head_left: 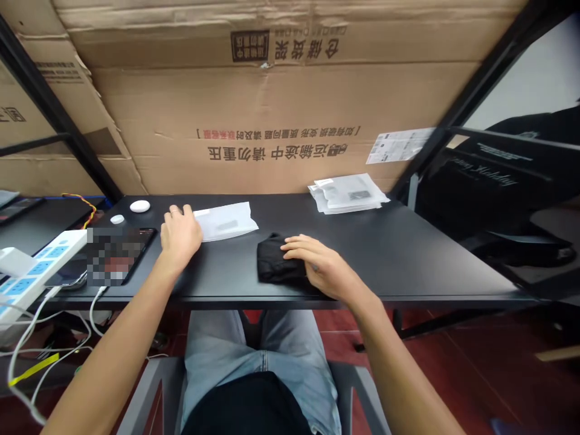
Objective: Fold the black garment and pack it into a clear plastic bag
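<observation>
My left hand is at the left end of a whitish translucent plastic bag, its fingers bent over the bag's edge and closed on it. The bag lies flat on the black desk, with a small grey printed patch on its face. My right hand rests on a folded black cloth item near the desk's front edge. Its fingers are stretched out flat across the top, and the palm hides the cloth's right part. What kind of garment it is, I cannot tell.
A stack of similar bags lies at the back right of the desk. To the left are a phone, a white oval case, a small round white piece and a power strip with cables. Cardboard walls the back.
</observation>
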`<state>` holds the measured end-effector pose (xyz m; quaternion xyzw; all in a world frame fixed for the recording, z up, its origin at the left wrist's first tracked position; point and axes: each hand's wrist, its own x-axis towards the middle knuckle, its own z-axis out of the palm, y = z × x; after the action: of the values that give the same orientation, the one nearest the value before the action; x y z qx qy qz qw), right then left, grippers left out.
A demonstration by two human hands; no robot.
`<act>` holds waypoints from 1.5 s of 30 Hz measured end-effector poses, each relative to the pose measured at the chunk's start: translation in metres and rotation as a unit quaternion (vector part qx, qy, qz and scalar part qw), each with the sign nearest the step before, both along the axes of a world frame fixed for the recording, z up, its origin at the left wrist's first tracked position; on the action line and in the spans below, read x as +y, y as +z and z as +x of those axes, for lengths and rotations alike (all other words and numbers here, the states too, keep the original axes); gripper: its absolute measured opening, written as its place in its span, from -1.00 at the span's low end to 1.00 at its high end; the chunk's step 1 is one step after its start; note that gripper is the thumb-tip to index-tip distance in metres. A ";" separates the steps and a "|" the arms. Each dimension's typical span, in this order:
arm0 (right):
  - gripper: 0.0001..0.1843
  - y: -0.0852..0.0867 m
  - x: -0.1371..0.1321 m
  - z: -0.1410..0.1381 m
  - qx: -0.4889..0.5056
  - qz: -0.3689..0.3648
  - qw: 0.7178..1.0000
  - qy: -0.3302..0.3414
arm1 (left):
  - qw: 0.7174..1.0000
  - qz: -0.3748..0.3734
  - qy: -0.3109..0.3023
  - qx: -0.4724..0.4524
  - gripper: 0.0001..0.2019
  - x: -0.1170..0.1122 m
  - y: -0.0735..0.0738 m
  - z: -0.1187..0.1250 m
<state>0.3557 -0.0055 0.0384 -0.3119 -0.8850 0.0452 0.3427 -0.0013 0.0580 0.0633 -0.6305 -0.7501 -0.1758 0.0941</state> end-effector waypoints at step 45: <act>-0.77 -0.013 0.008 0.001 0.316 -0.096 0.918 -0.221 | 0.911 -0.011 -0.407 -0.062 -0.92 -0.051 -0.010 0.145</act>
<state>0.3569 0.0027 0.0257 -0.5004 -0.6306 0.1496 0.5741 0.1440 0.0067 0.0529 -0.8698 -0.4351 -0.2294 -0.0395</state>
